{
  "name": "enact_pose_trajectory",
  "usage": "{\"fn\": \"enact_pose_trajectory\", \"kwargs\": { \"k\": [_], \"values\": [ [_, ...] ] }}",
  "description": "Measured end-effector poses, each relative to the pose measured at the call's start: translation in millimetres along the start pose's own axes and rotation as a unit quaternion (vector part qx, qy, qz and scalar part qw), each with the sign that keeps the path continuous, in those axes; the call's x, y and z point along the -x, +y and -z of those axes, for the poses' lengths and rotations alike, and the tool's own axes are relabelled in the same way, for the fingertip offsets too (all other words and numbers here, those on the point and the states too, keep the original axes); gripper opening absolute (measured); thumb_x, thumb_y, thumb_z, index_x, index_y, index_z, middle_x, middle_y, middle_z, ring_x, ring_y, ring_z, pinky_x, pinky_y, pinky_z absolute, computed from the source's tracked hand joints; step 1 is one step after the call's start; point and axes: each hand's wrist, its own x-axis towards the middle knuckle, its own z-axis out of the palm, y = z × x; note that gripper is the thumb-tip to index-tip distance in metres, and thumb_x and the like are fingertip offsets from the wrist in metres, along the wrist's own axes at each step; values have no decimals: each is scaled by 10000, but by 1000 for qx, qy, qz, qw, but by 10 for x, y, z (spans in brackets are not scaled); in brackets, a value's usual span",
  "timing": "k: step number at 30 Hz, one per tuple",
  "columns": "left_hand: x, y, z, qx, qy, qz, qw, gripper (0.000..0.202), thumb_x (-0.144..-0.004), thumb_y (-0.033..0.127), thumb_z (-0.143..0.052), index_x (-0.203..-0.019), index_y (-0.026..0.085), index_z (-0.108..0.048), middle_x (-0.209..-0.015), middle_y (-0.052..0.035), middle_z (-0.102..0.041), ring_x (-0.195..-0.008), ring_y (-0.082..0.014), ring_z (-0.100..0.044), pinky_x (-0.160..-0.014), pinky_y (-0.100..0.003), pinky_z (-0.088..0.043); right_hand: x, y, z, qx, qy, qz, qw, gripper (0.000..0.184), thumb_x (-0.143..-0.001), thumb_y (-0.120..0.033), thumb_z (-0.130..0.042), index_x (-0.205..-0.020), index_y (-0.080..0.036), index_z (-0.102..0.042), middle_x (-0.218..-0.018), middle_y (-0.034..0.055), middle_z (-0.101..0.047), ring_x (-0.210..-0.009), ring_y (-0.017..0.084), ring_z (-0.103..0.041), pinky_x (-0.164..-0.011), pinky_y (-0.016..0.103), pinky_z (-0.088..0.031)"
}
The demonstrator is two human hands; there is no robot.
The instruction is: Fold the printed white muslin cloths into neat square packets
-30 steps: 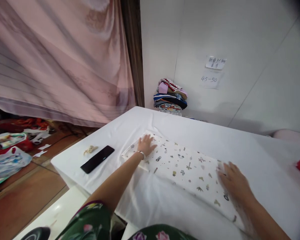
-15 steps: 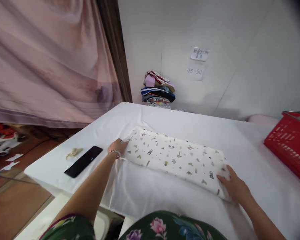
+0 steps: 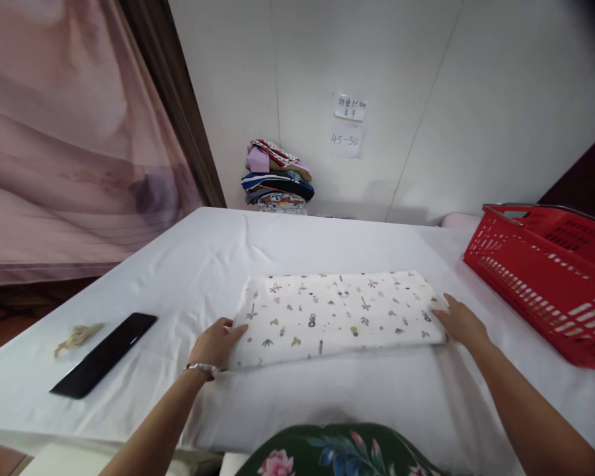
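Observation:
A folded white cloth with small printed figures (image 3: 334, 314) lies flat on the white-covered table (image 3: 327, 251) in front of me. My left hand (image 3: 215, 342), with a bracelet at the wrist, rests at the cloth's left end, fingers curled onto its near corner. At the cloth's right end my right hand (image 3: 459, 322) lies with its fingers against the edge. Whether either hand pinches the fabric is hidden by the fingers.
A black phone (image 3: 104, 354) and a small tan scrap (image 3: 77, 336) lie at the table's left. A red plastic basket (image 3: 550, 277) stands at the right. A stack of folded clothes (image 3: 276, 177) sits by the wall under two paper notes (image 3: 350, 122). A pink curtain (image 3: 69, 145) hangs left.
The view has swung right, bringing the red basket in. Both hands slid from the top of the cloth to its two ends, and the cloth now lies square to me.

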Motion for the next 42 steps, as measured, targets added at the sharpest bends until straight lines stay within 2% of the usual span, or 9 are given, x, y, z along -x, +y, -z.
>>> {"fn": "enact_pose_trajectory", "kwargs": {
  "k": [3,5,11,14,20,26,32,37,42],
  "values": [
    [18,40,44,9,14,10,1000,439,-727,583,-420,-908,204,-549,-835,-57,-665,-818,-249,-618,-671,-332,-450,142,-389,3,19,31,121,992,505,-778,-344,-420,-1237,-138,-455,-1196,159,-517,-1104,301,-466,-907,431,-379],
    [-28,82,66,17,32,9,999,454,-748,570,-398,-955,195,-550,-840,-60,-666,-833,-247,-614,-685,-330,-448,274,-795,37,-38,33,215,975,481,-804,-342,-394,-1233,-133,-458,-1257,143,-474,-1177,268,-407,-987,393,-327],
    [-211,220,10,90,66,20,994,513,-774,483,-441,-1153,141,-486,-913,-80,-659,-821,-208,-615,-703,-288,-443,650,-2187,183,-174,-6,351,920,497,-872,-448,-312,-1322,-240,-350,-1427,43,-265,-1312,241,-200,-1029,427,-261],
    [-213,202,-23,132,52,35,989,483,-754,456,-500,-1116,137,-523,-930,-95,-648,-804,-199,-616,-684,-270,-444,757,-2632,42,-155,-27,407,900,520,-884,-454,-285,-1350,-224,-300,-1453,55,-194,-1332,239,-124,-1052,469,-161],
    [-90,48,-50,227,14,27,973,459,-696,434,-588,-1044,137,-553,-836,-68,-646,-742,-179,-607,-653,-253,-437,792,-2755,-528,-54,-145,417,896,605,-868,-538,-244,-1348,-181,-328,-1444,72,-216,-1332,246,-117,-1057,478,-97],
    [-51,11,-139,220,59,4,974,280,-723,334,-555,-955,176,-561,-701,-8,-617,-674,-150,-579,-609,-239,-402,677,-2794,-536,-123,-131,409,895,496,-858,-465,-328,-1251,-199,-473,-1396,80,-328,-1303,258,-222,-1038,482,-197],
    [26,18,-220,233,112,-18,966,177,-747,322,-533,-868,195,-506,-683,13,-586,-642,-128,-553,-585,-224,-372,446,-3592,-451,-245,-115,435,859,374,-824,-316,-395,-1123,-185,-575,-1204,83,-542,-1162,224,-440,-1002,407,-318],
    [111,13,-217,205,124,-27,971,120,-739,299,-543,-760,197,-483,-645,28,-539,-606,-113,-511,-570,-219,-330,357,-4384,-512,-251,-197,415,852,363,-764,-246,-467,-1107,-211,-583,-1188,53,-556,-1124,217,-472,-977,367,-333],
    [109,-17,-253,176,132,-53,974,141,-729,285,-541,-654,188,-472,-612,30,-493,-581,-106,-466,-557,-222,-304,286,-4702,-614,-247,-257,419,835,320,-655,-191,-560,-961,-207,-651,-949,23,-658,-889,194,-579,-826,296,-420]
  ]
}}
